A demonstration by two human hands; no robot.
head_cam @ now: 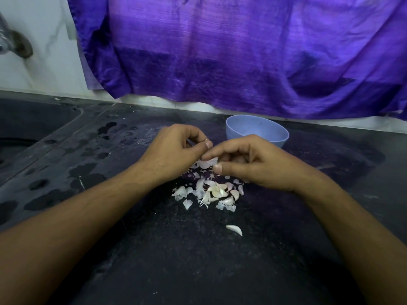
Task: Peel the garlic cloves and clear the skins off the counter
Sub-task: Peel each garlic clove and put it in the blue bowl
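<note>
Dark, wet-spotted counter (154, 249) under a purple cloth (242, 51). I have the right hand (253, 164) pinching a clove (208, 163) between thumb and forefinger. The left hand (174, 150), fingers curled, nips its upper end. Just below lies the pile (211, 192) of cloves and skins. Skin looks papery and tears easily; I'd catch it at the tip.

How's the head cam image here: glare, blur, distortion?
Head view: wide-angle distortion bows the far edge of the counter; the purple cloth tints the counter violet; wet patches at left give a dull sheen, no hard glare; the garlic skins and the garlic clove in the right hand read clearly; the tap at far left is blurred.
</note>
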